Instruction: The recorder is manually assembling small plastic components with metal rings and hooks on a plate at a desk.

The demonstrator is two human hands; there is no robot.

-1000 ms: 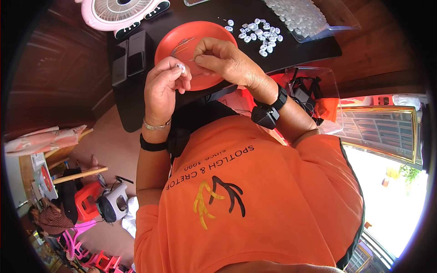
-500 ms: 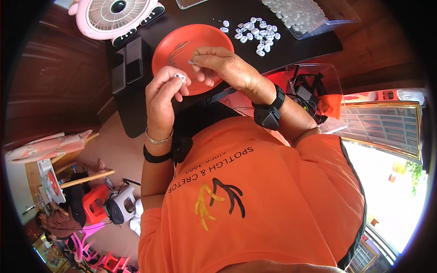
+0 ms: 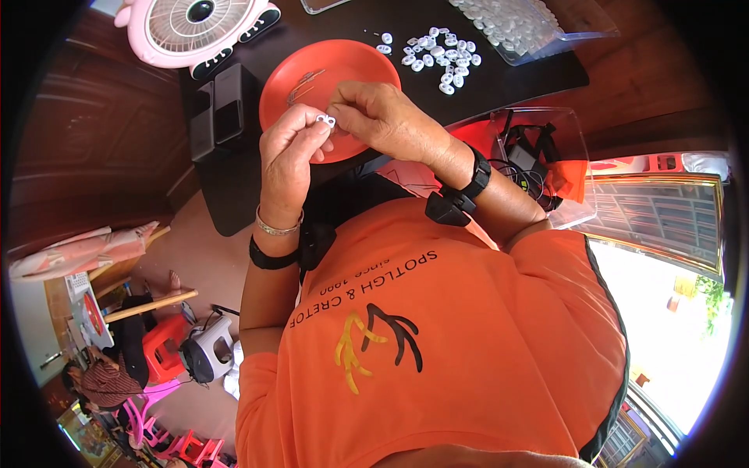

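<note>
Over a red plate (image 3: 281, 72), my left hand (image 3: 292, 148) pinches a small white plastic piece (image 3: 326, 120) with two round holes, held between thumb and forefinger. My right hand (image 3: 382, 117) is closed in a pinch right beside that piece. Its fingertips meet the white piece's right side and cover the slim metal bit seen in them earlier. A few thin metal pins or wires (image 3: 303, 86) lie in the plate. More white two-holed oval pieces (image 3: 441, 54) are scattered on the dark table (image 3: 499, 86) to the plate's right.
A clear tub (image 3: 519, 31) full of whitish pieces stands at the back right. A pink fan (image 3: 199, 31) and dark grey boxes (image 3: 226, 105) sit on the left. Below the table's right edge, a clear bin (image 3: 538, 156) holds cables. Another person (image 3: 113, 382) is at lower left.
My hands have come together: the left moved right and slightly up with the white piece, and the right hand's fingertips now meet it. The metal bit in my right fingers has gone from sight.
</note>
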